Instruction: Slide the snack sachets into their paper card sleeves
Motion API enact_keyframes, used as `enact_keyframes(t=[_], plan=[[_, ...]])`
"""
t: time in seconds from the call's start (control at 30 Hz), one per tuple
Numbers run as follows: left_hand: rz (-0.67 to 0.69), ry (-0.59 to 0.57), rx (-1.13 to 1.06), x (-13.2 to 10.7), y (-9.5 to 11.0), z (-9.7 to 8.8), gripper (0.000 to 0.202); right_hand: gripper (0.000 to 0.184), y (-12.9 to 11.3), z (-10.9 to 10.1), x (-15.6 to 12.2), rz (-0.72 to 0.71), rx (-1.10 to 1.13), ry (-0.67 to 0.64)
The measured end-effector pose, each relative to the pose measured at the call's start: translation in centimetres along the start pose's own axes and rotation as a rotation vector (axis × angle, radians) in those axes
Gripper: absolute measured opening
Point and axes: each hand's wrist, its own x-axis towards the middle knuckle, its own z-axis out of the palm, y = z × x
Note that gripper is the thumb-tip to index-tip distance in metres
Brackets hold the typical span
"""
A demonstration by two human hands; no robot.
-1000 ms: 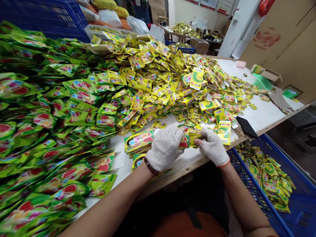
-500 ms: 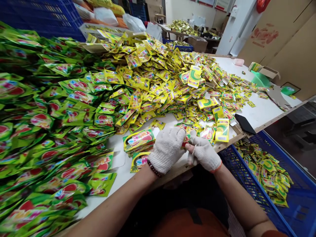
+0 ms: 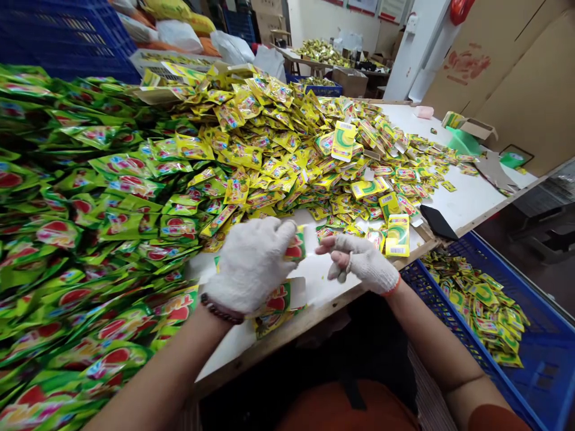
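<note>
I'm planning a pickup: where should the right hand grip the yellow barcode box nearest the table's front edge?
Probably by the long edges of the yellow barcode box, near its barcode end, with the right hand coming from the table's front edge. That end faces the edge, uncovered, while packets crowd its left side.

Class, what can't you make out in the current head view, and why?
Head view: most of the printed item at the left hand, covered by that hand.
Head view: the wall poster's wording, too small and cut off above.
Head view: the lower-right blue crate's full extent, cut off by the right edge.
Head view: fine print on left-edge green packets, blurred.
</note>
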Motion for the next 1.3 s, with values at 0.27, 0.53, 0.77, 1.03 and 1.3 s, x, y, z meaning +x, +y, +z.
enact_keyframes(t=[0.27, 0.53, 0.77, 1.03, 1.3], plan=[[0.024, -0.184, -0.116, 3.1, 2.0, 0.7, 0.019, 0.030, 0.6, -5.9, 3.2, 0.147, -1.237, 0.513], [-0.025, -0.263, -0.334, 8.2, 4.3, 6.8, 0.027, 0.035, 0.8, -5.3, 4.0, 0.278, -1.430, 0.397], [-0.284, -0.090, -1.076, 5.0, 3.1, 4.2, 0.022, 0.044, 0.8, -5.1, 6.2, 0.232, -1.467, 0.333], [-0.634, 0.076, -1.794, 2.6, 3.5, 4.3, 0.047, 0.035, 1.4, -5.0, 4.8, -0.034, -0.938, 0.459], [-0.353, -0.128, -1.508, 1.3, 2.9, 3.9, 0.030, 0.013, -1.3, -2.1, 1.4, -0.279, -0.614, 0.231]])
